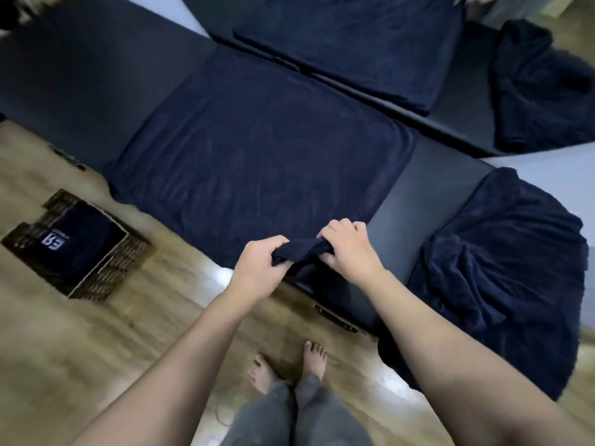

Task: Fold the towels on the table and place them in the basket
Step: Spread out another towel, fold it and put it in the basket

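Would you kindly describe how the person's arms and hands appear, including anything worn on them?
Both forearms are bare, with no sleeves in view. The left hand and right hand show no gloves, rings, watch or bracelet. Grey trousers and bare feet appear below.

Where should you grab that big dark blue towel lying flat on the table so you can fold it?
Grab the spread towel by its near edge, coming from the floor side where the person stands. It lies flat, so only the edges and corners lift easily. Both the left hand and right hand already pinch a bunched bit of that edge; sliding them apart toward the near corners would probably help it fold evenly.
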### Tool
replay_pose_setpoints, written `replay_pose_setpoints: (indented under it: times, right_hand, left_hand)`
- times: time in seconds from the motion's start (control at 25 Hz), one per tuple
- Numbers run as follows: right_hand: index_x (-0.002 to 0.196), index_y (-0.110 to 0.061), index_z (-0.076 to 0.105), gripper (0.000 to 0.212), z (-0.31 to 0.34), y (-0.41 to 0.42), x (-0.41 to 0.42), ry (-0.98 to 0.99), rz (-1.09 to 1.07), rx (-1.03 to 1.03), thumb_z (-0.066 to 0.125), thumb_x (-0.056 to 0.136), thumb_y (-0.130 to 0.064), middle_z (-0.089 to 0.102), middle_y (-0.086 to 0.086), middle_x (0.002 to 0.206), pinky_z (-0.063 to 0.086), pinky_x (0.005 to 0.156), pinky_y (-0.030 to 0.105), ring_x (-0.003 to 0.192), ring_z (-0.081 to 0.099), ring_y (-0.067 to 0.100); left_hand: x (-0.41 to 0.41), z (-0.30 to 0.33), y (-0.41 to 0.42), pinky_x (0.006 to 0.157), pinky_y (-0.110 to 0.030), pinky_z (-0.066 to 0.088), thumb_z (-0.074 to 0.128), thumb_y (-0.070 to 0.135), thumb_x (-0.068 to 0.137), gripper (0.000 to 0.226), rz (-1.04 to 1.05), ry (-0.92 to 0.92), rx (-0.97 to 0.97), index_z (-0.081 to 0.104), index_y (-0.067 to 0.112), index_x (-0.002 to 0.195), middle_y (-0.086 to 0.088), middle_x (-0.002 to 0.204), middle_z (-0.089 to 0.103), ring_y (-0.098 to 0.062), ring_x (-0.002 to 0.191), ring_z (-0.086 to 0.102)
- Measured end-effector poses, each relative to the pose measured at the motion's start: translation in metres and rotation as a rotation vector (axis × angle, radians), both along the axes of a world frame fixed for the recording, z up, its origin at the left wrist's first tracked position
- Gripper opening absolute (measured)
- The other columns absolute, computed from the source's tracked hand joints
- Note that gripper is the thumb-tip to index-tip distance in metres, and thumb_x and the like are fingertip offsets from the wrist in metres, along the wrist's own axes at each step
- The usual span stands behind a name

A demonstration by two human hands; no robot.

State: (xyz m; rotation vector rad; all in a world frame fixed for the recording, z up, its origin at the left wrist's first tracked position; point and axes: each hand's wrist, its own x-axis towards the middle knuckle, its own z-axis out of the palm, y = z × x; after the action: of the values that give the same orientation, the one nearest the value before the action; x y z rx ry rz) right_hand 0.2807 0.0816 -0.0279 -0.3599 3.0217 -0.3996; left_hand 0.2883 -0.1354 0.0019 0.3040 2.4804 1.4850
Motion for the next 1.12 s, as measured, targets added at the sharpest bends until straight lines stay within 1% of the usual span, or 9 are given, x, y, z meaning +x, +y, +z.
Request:
replay_pose_setpoints:
  times: [0.12,0.24,0.4,0.48,0.6,0.72,0.88,1.0,1.12]
  right_hand:
    - [0.107,-0.020,0.068,0.020,-0.003,0.012,-0.014,-0.007,0.025,0.033,0.063,0.091,-0.030,0.061,-0.001,0.104,0.033,0.092,0.041,0.103,0.054,0.026]
    - [0.102,-0.020,0.069,0.021,-0.006,0.034,-0.024,-0.009,0.026,-0.030,0.065,0.096,-0.039,0.062,-0.002,0.099,0.029,0.092,0.038,0.099,0.052,0.023]
    - [0.091,-0.027,0.053,0.029,-0.008,0.057,-0.035,-0.059,0.033,-0.160,0.044,0.102,-0.053,0.056,-0.006,0.090,0.030,0.094,0.034,0.097,0.051,0.027]
    - [0.096,-0.021,0.053,0.028,-0.003,0.058,-0.047,-0.054,0.098,-0.175,0.046,0.103,-0.047,0.054,-0.004,0.089,0.031,0.095,0.035,0.094,0.050,0.028]
    - [0.110,-0.017,0.059,0.036,-0.011,0.059,-0.048,-0.023,0.273,-0.163,0.064,0.095,-0.049,0.056,-0.005,0.096,0.031,0.097,0.037,0.093,0.048,0.021]
    - [0.109,-0.019,0.071,0.025,-0.031,0.067,-0.055,0.046,0.266,-0.030,0.069,0.093,-0.039,0.056,0.001,0.100,0.031,0.090,0.038,0.098,0.049,0.028]
    - [0.099,-0.019,0.070,0.009,-0.027,0.070,-0.060,0.135,0.124,-0.132,0.065,0.094,-0.024,0.058,0.002,0.080,0.036,0.078,0.042,0.081,0.055,0.032]
    - [0.116,-0.022,0.055,0.020,-0.021,0.070,-0.053,-0.224,-0.260,-0.513,0.054,0.097,-0.019,0.063,-0.004,0.080,0.050,0.081,0.045,0.079,0.062,0.026]
    - [0.129,-0.012,0.045,0.035,-0.017,0.065,-0.059,-0.645,-1.134,-1.286,0.052,0.095,-0.011,0.056,0.011,0.111,0.061,0.075,0.051,0.082,0.065,0.033]
  left_hand:
    - [0.006,0.007,-0.008,0.058,-0.028,0.032,0.070,0.029,0.091,0.031,0.187,-0.071,0.126,0.060,0.013,0.067,0.011,0.061,0.046,-0.006,0.061,0.040]
    - [0.019,0.013,-0.004,0.052,-0.021,0.033,0.068,0.025,0.097,0.044,0.495,-0.176,0.267,0.058,0.024,0.054,0.018,0.050,0.045,-0.001,0.051,0.039]
    - [0.025,0.014,0.003,0.057,-0.033,0.031,0.067,0.048,0.093,0.059,0.760,-0.254,0.317,0.041,0.025,0.045,0.011,0.051,0.035,-0.018,0.055,0.035]
    - [0.025,0.017,0.015,0.060,-0.039,0.034,0.066,0.066,0.081,0.057,0.913,-0.282,0.352,0.038,0.025,0.054,0.003,0.058,0.038,-0.021,0.060,0.038]
    - [0.018,0.020,0.030,0.066,-0.038,0.043,0.061,0.083,0.067,0.068,1.078,-0.332,0.402,0.053,0.016,0.075,0.000,0.073,0.054,-0.020,0.069,0.054]
    - [0.017,0.018,0.034,0.062,-0.038,0.040,0.059,0.086,0.065,0.073,1.085,-0.342,0.369,0.052,0.017,0.089,-0.005,0.078,0.050,-0.024,0.069,0.052]
    - [0.020,0.016,0.035,0.056,-0.036,0.035,0.058,0.077,0.078,0.062,1.060,-0.357,0.365,0.050,0.017,0.094,-0.005,0.084,0.049,-0.027,0.069,0.050]
    - [0.022,0.015,0.037,0.054,-0.033,0.035,0.058,0.076,0.080,0.061,1.062,-0.361,0.386,0.051,0.017,0.095,-0.006,0.085,0.049,-0.027,0.071,0.049]
    - [0.028,0.011,0.041,0.052,-0.030,0.039,0.056,0.067,0.091,0.055,1.106,-0.371,0.382,0.056,0.013,0.098,-0.010,0.085,0.054,-0.025,0.072,0.052]
